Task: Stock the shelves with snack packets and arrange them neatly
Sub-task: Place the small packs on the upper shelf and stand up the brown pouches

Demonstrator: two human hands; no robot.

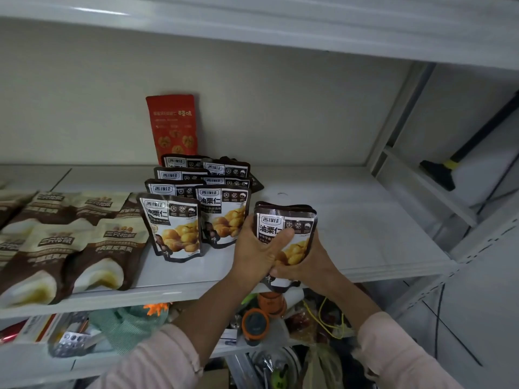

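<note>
Both hands hold a small stack of brown chestnut packets [292,223] upright over the front of the white shelf [351,220]. My left hand [258,248] grips the stack from the left, thumb across its front. My right hand [311,262] grips it from the right and below. Two rows of the same chestnut packets [174,226] stand just to the left. A tall red packet [174,124] leans on the back wall behind them.
Brown-and-cream snack bags [70,248] lie flat across the shelf's left part. The shelf's right part is bare up to an upright post [393,122]. Below the shelf sits a clutter of tools and bags [261,324]. A dark broom [443,169] leans at the far right.
</note>
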